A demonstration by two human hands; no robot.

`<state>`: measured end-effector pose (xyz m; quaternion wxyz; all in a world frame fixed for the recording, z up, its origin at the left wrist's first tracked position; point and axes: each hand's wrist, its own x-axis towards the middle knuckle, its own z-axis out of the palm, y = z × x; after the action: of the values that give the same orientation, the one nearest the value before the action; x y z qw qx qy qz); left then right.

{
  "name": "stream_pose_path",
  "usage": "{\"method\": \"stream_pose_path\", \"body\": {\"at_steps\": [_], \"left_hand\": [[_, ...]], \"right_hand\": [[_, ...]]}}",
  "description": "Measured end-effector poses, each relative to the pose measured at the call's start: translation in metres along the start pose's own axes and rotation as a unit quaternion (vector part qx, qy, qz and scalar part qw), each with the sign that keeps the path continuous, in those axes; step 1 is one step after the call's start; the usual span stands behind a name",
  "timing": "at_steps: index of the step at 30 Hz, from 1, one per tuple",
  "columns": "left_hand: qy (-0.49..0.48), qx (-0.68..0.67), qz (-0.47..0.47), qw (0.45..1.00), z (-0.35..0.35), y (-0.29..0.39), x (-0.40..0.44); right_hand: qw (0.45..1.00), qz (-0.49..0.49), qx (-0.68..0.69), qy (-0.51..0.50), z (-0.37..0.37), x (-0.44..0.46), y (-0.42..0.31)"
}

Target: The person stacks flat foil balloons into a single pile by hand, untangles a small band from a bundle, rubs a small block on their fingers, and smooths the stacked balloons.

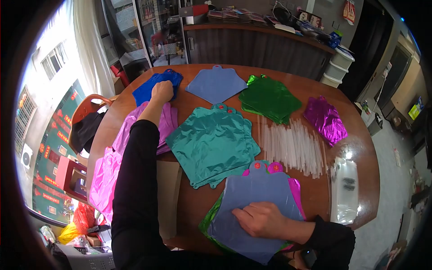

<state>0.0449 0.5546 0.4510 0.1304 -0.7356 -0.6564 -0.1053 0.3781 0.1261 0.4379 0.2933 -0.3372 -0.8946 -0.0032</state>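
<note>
My left hand (163, 91) reaches to the far left of the table, its closed fingers at the shiny dark blue foil sheets (147, 90). Near the front edge, my right hand (257, 219) rests with curled fingers on a grey-blue sheet (252, 191), which tops a pile with pink and green sheets showing at its sides. Beyond that pile is a stack of teal foil sheets (211, 144). Pink-purple sheets (130, 130) lie partly behind my left arm. Whether my right fingers pinch anything is hidden.
Further back lie a grey-blue stack (216, 85) and green sheets (270, 97). At the right are purple foil (326, 120), clear sticks (292, 146) and a clear plastic pack (344, 191). Brown cardboard (168, 198) lies beside my left arm; a chair (85, 110) stands left.
</note>
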Motion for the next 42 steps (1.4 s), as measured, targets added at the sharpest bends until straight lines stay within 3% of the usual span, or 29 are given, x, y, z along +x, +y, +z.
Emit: {"method": "stream_pose_path", "body": {"at_steps": [11, 21, 25, 36, 40, 42], "left_hand": [[-0.05, 0.035, 0.061, 0.996, -0.019, 0.006, 0.003], [-0.003, -0.042, -0.027, 0.999, -0.011, -0.003, 0.008], [0.043, -0.131, -0.12, 0.983, -0.005, -0.009, 0.009], [-0.054, -0.2, -0.199, 0.958, 0.0, -0.026, 0.015], [-0.094, -0.431, -0.284, 0.852, 0.009, -0.046, 0.022], [-0.083, -0.427, -0.279, 0.856, 0.018, -0.054, 0.021]], "right_hand": [[1.0, 0.003, 0.015, -0.02, -0.003, 0.0, 0.0], [1.0, 0.0, -0.003, -0.009, -0.002, 0.001, 0.0], [1.0, 0.001, 0.008, -0.009, 0.0, -0.001, 0.001], [1.0, 0.003, 0.007, -0.009, -0.001, -0.001, 0.001], [1.0, 0.0, 0.007, -0.013, -0.001, 0.0, 0.002], [1.0, 0.0, 0.004, -0.014, -0.002, 0.0, 0.001]]}}
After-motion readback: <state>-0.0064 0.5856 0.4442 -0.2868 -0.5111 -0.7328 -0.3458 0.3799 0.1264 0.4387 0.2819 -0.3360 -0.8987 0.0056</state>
